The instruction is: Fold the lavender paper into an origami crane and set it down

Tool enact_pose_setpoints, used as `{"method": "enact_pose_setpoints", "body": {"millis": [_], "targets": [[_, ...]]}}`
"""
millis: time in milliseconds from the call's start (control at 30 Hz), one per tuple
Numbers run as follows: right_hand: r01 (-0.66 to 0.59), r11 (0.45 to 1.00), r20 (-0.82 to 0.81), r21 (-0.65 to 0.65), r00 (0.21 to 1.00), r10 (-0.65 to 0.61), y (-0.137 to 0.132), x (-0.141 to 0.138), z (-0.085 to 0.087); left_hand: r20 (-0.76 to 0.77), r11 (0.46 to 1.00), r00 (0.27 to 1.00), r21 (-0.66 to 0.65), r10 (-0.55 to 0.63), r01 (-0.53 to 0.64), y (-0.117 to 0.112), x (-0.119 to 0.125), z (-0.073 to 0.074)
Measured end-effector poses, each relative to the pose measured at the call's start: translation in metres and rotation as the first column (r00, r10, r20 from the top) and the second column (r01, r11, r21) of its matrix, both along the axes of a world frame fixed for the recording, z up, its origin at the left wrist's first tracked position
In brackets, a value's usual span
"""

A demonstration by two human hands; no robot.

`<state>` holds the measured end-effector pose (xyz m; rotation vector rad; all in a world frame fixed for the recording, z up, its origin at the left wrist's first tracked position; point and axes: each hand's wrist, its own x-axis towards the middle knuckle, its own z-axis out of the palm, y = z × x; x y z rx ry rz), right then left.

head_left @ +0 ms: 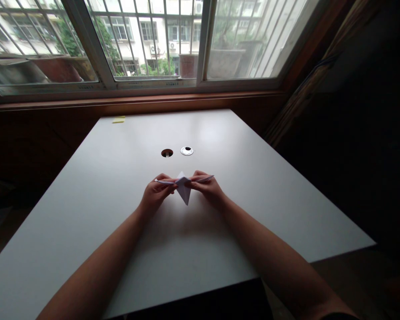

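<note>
Between my hands, over the middle of the white table (120, 178), is a folded white paper figure (184, 191) that looks like an origami crane. It has a pointed flap hanging toward me, a peak at the back, and a thin wing out to each side. My left hand (157, 190) pinches the left wing between thumb and fingers. On the other side, my right hand (206, 186) pinches the right wing the same way. The fingers hide part of both wings where they join the body.
Beyond the hands, the tabletop has a round cable hole (167, 153), with its white grommet cover (187, 151) lying to the right. Yellow sticky strips (118, 119) mark the far left corner. A barred window (153, 40) rises behind the table, and a curtain (306, 84) hangs at right.
</note>
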<state>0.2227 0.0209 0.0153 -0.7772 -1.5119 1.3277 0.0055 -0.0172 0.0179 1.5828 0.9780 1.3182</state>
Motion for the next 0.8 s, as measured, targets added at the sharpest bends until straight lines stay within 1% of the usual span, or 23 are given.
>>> {"method": "enact_pose_setpoints", "body": {"millis": [67,167,267,367,433,567,700,800], "targets": [[-0.002,1.000,0.007,-0.002,1.000,0.002,0.0001,-0.0004,0.0010,-0.018,0.999,0.999,0.033,0.027,-0.026,0.0004,-0.0008,-0.0002],[-0.005,1.000,0.022,0.003,1.000,0.005,0.0013,-0.0003,0.0002,-0.075,0.990,0.992,0.103,0.100,-0.092,0.0006,-0.0024,-0.0010],[-0.004,1.000,0.044,0.031,0.999,0.002,0.0029,0.0000,-0.0021,-0.110,0.984,0.985,0.135,0.133,-0.118,0.0005,-0.0038,-0.0015],[0.021,0.998,0.066,0.064,0.998,-0.025,0.0042,0.0004,-0.0036,-0.109,0.984,0.984,0.121,0.143,-0.129,0.0008,-0.0045,-0.0018],[0.046,0.996,0.052,0.076,0.997,-0.050,0.0046,0.0006,-0.0036,-0.097,0.984,0.983,0.105,0.154,-0.144,0.0012,-0.0045,-0.0021],[0.079,0.995,0.017,0.063,0.997,-0.080,0.0045,0.0008,-0.0017,-0.060,0.986,0.985,0.051,0.163,-0.160,0.0022,-0.0032,-0.0028],[0.078,0.996,0.011,0.035,0.997,-0.079,0.0041,0.0015,-0.0012,-0.015,0.985,0.984,-0.001,0.175,-0.175,0.0037,-0.0023,-0.0041],[0.058,0.998,0.012,0.038,0.998,-0.059,0.0049,0.0023,-0.0037,0.001,0.982,0.982,-0.007,0.188,-0.188,0.0049,-0.0026,-0.0057]]}}
